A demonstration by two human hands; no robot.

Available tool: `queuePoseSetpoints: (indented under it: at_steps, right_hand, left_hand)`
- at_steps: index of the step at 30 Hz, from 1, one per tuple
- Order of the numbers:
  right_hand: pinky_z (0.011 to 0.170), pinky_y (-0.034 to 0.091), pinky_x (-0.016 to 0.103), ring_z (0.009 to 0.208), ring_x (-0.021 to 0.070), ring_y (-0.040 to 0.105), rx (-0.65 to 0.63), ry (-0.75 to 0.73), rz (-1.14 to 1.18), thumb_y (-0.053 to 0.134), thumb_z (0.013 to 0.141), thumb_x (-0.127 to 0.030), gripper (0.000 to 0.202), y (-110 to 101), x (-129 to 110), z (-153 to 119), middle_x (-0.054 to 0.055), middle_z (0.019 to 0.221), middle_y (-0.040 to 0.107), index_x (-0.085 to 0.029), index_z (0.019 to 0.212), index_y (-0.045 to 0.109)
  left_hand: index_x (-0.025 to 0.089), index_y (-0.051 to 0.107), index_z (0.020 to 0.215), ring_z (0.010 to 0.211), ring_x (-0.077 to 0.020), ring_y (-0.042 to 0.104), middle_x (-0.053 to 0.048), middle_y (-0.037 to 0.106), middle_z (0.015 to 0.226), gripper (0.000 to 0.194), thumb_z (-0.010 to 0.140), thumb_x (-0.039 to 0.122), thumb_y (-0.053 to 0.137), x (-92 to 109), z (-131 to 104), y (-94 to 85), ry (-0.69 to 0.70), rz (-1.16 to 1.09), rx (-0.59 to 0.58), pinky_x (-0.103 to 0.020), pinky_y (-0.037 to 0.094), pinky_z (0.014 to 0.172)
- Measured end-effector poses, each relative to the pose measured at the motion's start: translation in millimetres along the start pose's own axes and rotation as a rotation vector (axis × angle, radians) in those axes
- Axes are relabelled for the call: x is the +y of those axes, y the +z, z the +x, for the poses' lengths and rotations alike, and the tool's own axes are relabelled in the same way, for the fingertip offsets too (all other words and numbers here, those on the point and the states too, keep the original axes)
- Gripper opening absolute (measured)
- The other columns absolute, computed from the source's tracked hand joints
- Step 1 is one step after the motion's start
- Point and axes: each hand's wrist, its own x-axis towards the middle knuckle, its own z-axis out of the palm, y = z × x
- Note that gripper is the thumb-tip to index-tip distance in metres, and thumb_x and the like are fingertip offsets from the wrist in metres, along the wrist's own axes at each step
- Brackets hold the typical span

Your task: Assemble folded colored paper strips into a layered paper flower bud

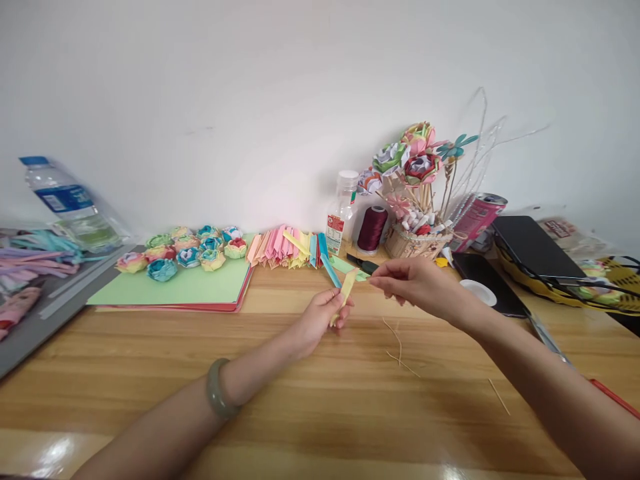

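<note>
Yellow strip in the left hand, right hand close beside it

The left hand point(324, 319) pinches a narrow, pale-yellow folded paper strip point(346, 288) between thumb and fingers, above the bench point(350, 420). The strip's long axis runs from the fingers up and away, leaning right, so its free end points toward the gap between the two hands. The right hand point(407, 283) lies to the right of that end, near it but apart; its thumb and fingertips are drawn together, though whether something thin sits between them cannot be told. The left is the nearer hand, being already on the strip.

Just beyond the fingers, a bright-blue paper strip point(331, 271) slants toward the left hand, and a black-handled tool point(369, 267) lies partly hidden behind the right fingertips. Nearer the wearer, thin tan strings point(399, 347) lie loose on the wood.

Farther back, a row of folded pink and yellow paper pieces point(277, 248) stands left of the blue strip. Left of the row, multicoloured paper flowers point(163, 269) sit on a light-green sheet of paper point(165, 292). Toward the wall on the right stand a clear bottle with a white cap point(336, 227), a maroon thread spool point(372, 230) and a pale basket point(417, 244) holding paper flowers on stems.
</note>
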Motion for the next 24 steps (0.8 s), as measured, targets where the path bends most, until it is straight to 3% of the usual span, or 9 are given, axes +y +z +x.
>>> queuePoseSetpoints:
  at_steps: [4, 7, 11, 14, 16, 18, 22, 24]
  right_hand:
    - [0.054, 0.038, 0.027, 0.065, 0.0177, 0.059, 0.305, -0.130, -0.409, 0.051, 0.079, -0.029, 0.021, -8, -11, 4, 0.005, 0.072, 0.067, -0.019, 0.071, 0.067]
    - [0.054, 0.038, 0.028, 0.064, 0.0189, 0.061, 0.365, -0.071, -0.457, 0.050, 0.079, -0.029, 0.022, -13, -19, 9, 0.004, 0.070, 0.069, -0.021, 0.083, 0.070]
    - [0.050, 0.042, 0.025, 0.058, 0.0158, 0.062, 0.238, 0.021, -0.107, 0.051, 0.077, -0.027, 0.023, -17, -21, 12, 0.002, 0.066, 0.070, -0.020, 0.091, 0.068]
    - [0.049, 0.047, 0.024, 0.067, 0.0165, 0.066, 0.061, 0.029, 0.167, 0.048, 0.077, -0.027, 0.023, -18, -19, 13, 0.004, 0.080, 0.072, -0.018, 0.087, 0.066]
    - [0.053, 0.049, 0.024, 0.076, 0.0174, 0.067, -0.045, -0.031, 0.181, 0.044, 0.077, -0.024, 0.025, -17, -18, 12, 0.004, 0.091, 0.071, -0.019, 0.091, 0.064]
    - [0.058, 0.048, 0.025, 0.079, 0.0176, 0.066, -0.085, -0.101, 0.013, 0.042, 0.077, -0.020, 0.027, -14, -16, 10, 0.003, 0.094, 0.071, -0.021, 0.095, 0.063]
    - [0.054, 0.037, 0.031, 0.065, 0.0227, 0.063, 0.067, -0.110, -0.626, 0.048, 0.079, -0.020, 0.019, -7, -13, 5, 0.006, 0.074, 0.069, -0.024, 0.085, 0.066]
    - [0.052, 0.031, 0.031, 0.060, 0.0233, 0.059, 0.129, -0.097, -0.682, 0.050, 0.078, -0.020, 0.018, -6, -14, 2, 0.006, 0.060, 0.062, -0.023, 0.074, 0.067]
  left_hand:
    - [0.012, 0.056, 0.078, 0.049, -0.0095, 0.048, 0.005, 0.044, 0.052, 0.035, 0.071, 0.046, 0.061, -1, 0, 0.7, 0.040, 0.037, -0.058, -0.026, 0.034, 0.058]
    - [0.012, 0.057, 0.082, 0.051, -0.0105, 0.050, 0.006, 0.043, 0.051, 0.037, 0.071, 0.047, 0.060, -1, 0, -0.1, 0.060, 0.044, -0.095, -0.027, 0.034, 0.060]
    - [0.012, 0.057, 0.083, 0.050, -0.0095, 0.048, 0.005, 0.044, 0.051, 0.033, 0.072, 0.043, 0.061, 2, -1, -0.6, 0.041, -0.011, -0.078, -0.026, 0.034, 0.059]
    - [0.011, 0.057, 0.085, 0.049, -0.0088, 0.047, 0.005, 0.044, 0.050, 0.030, 0.072, 0.038, 0.062, 4, -1, -1.0, 0.016, -0.077, -0.070, -0.025, 0.034, 0.057]
    - [0.011, 0.057, 0.086, 0.049, -0.0089, 0.047, 0.005, 0.046, 0.051, 0.028, 0.072, 0.035, 0.062, 5, -1, -1.6, -0.002, -0.113, -0.055, -0.024, 0.034, 0.056]
    - [0.012, 0.056, 0.086, 0.049, -0.0093, 0.048, 0.004, 0.048, 0.052, 0.026, 0.072, 0.033, 0.062, 6, -1, -2.6, -0.012, -0.133, -0.039, -0.024, 0.034, 0.056]
    - [0.011, 0.056, 0.087, 0.050, -0.0104, 0.050, 0.002, 0.052, 0.054, 0.023, 0.074, 0.029, 0.060, 5, 1, -4.7, -0.025, -0.159, -0.035, -0.024, 0.035, 0.055]
    - [0.011, 0.056, 0.087, 0.051, -0.0110, 0.052, 0.000, 0.055, 0.055, 0.021, 0.074, 0.028, 0.059, 5, 2, -5.6, -0.028, -0.172, -0.037, -0.024, 0.036, 0.055]
